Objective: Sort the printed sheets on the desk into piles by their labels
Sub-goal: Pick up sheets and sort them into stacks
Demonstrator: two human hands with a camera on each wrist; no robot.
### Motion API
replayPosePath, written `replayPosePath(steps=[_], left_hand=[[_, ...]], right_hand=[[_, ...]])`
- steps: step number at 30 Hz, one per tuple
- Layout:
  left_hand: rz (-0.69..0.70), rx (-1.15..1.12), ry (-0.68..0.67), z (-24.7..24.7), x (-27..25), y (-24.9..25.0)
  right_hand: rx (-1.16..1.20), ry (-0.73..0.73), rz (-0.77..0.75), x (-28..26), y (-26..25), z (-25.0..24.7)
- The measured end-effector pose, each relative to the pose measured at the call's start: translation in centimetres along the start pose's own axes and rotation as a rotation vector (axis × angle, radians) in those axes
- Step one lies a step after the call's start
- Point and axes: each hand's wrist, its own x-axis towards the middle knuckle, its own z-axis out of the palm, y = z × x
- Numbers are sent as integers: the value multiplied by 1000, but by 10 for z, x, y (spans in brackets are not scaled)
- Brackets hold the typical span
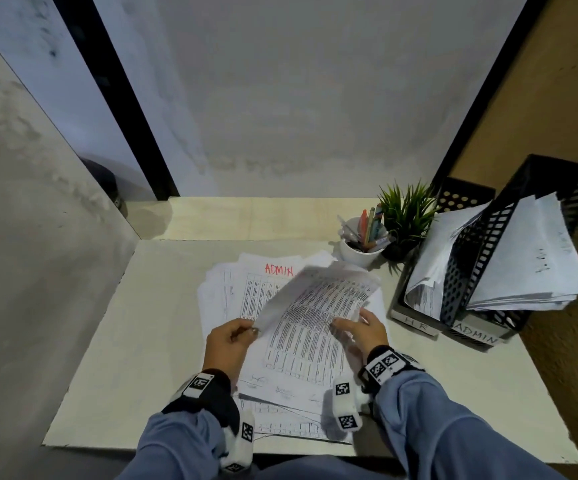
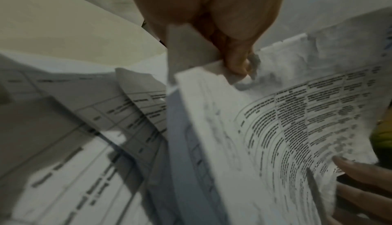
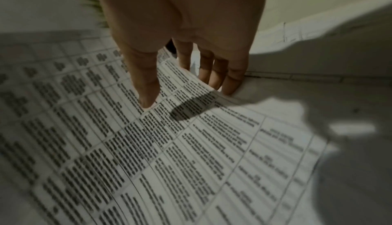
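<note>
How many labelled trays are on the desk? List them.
2. The HR tray stands at the desk's right edge beside the plant; the ADMIN tray is right of it. Both hold paper.

A white cup [image 1: 358, 251] of pens stands at the back right of the bench [image 1: 149, 341]. A small green plant [image 1: 407, 209] sits just beside it

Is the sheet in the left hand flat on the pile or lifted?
Lifted: the left hand pinches the sheet by its edge, curling above the pile.
</note>
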Motion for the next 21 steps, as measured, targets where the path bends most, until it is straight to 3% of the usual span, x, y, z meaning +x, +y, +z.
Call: replayPosePath(steps=[3, 8, 13, 17, 19, 21], left_hand=[[-29, -68, -16, 1, 0, 2], [-59, -142, 172, -1, 8, -5], [-65, 108, 158, -11, 12, -3], [-94, 323, 191, -12, 14, -6], [-14, 433, 211, -8, 15, -7], [7, 422, 126, 1, 13, -5]], right_hand=[[-28, 67, 27, 11, 0, -7], [-5, 124, 1, 21, 5, -15], [42, 219, 9, 23, 7, -26], [24, 194, 42, 25, 15, -31], [-59, 176, 52, 20, 14, -30], [-180, 168, 50, 14, 10, -31]])
